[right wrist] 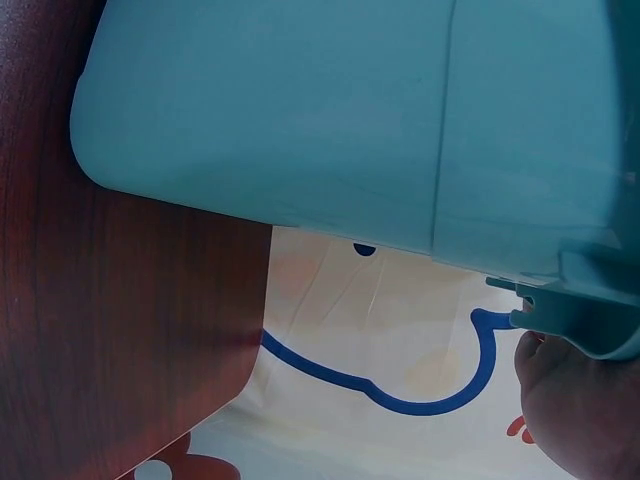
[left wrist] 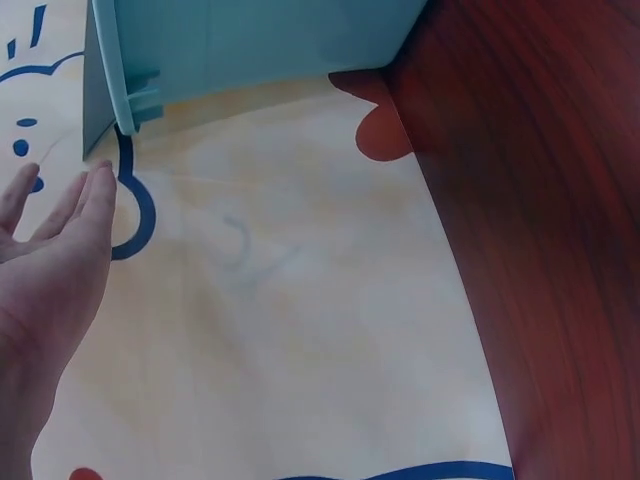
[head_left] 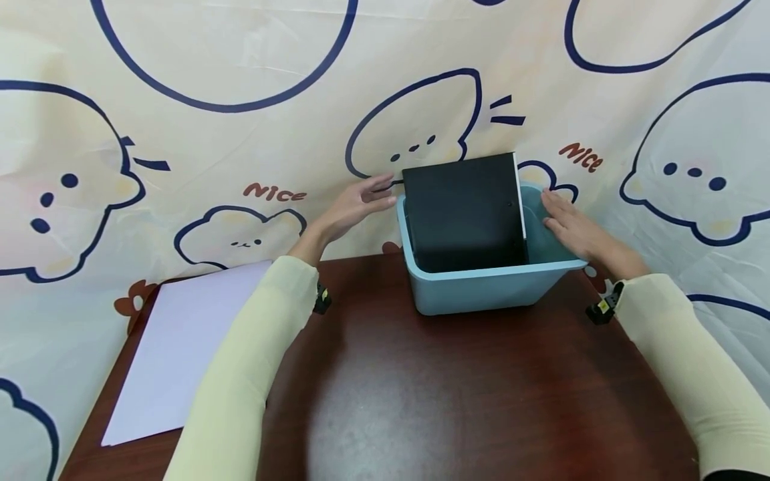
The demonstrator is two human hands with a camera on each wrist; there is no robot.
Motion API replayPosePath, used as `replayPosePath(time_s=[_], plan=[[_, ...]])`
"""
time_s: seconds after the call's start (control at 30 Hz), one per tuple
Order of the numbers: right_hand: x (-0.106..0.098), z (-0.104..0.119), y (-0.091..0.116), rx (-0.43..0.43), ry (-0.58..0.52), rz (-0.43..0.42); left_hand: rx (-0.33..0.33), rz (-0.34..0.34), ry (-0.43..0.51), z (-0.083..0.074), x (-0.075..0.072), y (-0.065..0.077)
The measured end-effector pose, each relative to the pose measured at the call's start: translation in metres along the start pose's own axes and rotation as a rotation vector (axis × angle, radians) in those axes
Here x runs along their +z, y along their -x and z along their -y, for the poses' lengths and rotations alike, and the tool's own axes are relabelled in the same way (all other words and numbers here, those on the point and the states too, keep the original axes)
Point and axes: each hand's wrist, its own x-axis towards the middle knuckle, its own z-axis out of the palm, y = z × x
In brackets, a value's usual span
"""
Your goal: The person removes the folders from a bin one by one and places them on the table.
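Light-blue bin [head_left: 481,292] holds a tilted black panel [head_left: 466,214], left grip [head_left: 347,210] and right grip [head_left: 579,231] both uncurled.

Pale cream-yellow, long fabric left sleeve [head_left: 240,374] and matching right sleeve [head_left: 692,367], with small wrist-worn devices.
Both sleeves are plain and fairly close-fitting, with light creases, and end at the wrists above the bare left hand [head_left: 355,205] and bare right hand [head_left: 574,229]. By the left cuff shows a blocky black device with yellow markings [head_left: 322,298]; by the right, a similar black box with a yellow patch [head_left: 603,307]. A black edge [head_left: 736,475] borders the right sleeve's lower end.
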Motion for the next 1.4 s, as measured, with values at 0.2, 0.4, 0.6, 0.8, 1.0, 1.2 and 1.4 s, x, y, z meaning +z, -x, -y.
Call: replayPosePath(time_s=[0.2,0.4,0.6,0.8,1.0,1.2,1.4], plan=[[-0.001,0.002,0.001,-0.002,0.005,0.003,0.009,-0.003,0.031,-0.005,0.005,-0.007],[-0.001,0.001,0.001,0.005,0.012,0.011,0.006,-0.009,0.037,-0.009,0.011,-0.015],[0.0,0.0,0.002,0.015,0.014,0.012,0.0,-0.011,0.099,-0.009,0.019,-0.022],[0.0,-0.001,0.002,0.01,-0.003,0.008,-0.007,-0.023,0.111,-0.009,0.024,-0.027],[-0.001,0.0,0.001,0.013,0.007,0.009,-0.03,-0.04,0.115,-0.009,0.028,-0.032],[0.001,0.0,0.0,0.007,0.006,-0.008,-0.036,-0.058,0.128,-0.011,0.033,-0.036],[0.002,-0.002,0.0,-0.01,0.002,-0.027,-0.018,-0.056,0.14,-0.012,0.039,-0.036]])
